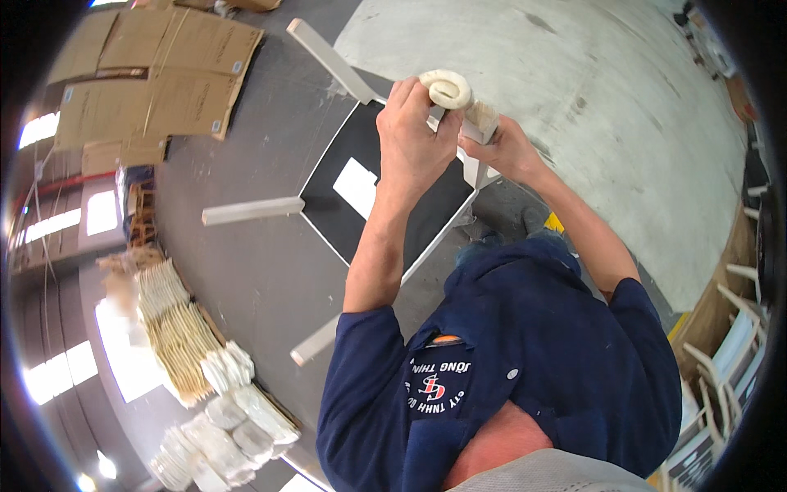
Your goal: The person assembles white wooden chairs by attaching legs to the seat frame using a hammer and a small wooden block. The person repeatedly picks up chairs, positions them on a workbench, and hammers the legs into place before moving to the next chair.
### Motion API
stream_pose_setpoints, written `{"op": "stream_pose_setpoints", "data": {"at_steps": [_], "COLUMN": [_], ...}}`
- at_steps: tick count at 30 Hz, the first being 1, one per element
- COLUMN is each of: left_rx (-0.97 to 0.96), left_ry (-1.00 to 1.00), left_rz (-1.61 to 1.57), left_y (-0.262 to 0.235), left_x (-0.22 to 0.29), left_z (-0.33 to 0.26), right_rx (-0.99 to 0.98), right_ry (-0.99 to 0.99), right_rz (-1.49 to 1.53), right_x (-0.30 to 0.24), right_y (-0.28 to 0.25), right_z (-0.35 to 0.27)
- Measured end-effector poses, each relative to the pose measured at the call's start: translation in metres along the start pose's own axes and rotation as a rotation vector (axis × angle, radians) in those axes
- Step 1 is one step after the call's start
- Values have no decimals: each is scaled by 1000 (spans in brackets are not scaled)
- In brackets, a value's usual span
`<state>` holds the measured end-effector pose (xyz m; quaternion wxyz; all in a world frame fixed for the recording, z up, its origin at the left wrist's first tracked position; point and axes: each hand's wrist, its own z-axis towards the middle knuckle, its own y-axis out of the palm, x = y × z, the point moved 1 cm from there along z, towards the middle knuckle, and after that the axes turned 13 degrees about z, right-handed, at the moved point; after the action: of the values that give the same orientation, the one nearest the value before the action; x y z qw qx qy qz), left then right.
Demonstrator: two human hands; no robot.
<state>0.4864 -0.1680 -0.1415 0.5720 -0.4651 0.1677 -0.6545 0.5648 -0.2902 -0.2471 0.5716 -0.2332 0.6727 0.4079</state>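
A white-framed piece of furniture, probably a chair, lies overturned below me, its black underside showing with a white sheet on it. One white leg points to the far left, another leg to the left, and a third leg toward the near left. My left hand is closed around a cream roll of soft-looking sheet, its spiral end facing up. Beside the roll, my right hand grips the raised end of a pale leg between thumb and fingers.
Large cardboard boxes are stacked at the far left. Bundled, wrapped goods line the near left. A broad pale sheet spreads across the right side. White-framed furniture crowds the right edge.
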Motion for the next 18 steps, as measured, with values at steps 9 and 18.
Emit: {"op": "stream_pose_setpoints", "data": {"at_steps": [9,18], "left_rx": [116,386], "left_ry": [-27,-338], "left_rz": [246,244], "left_y": [16,-4], "left_x": [57,43], "left_z": [-16,-52], "right_rx": [-14,-53], "right_ry": [-267,-89], "right_rz": [-175,-392], "right_x": [21,-2], "right_y": [-8,-5], "right_z": [4,-11]}}
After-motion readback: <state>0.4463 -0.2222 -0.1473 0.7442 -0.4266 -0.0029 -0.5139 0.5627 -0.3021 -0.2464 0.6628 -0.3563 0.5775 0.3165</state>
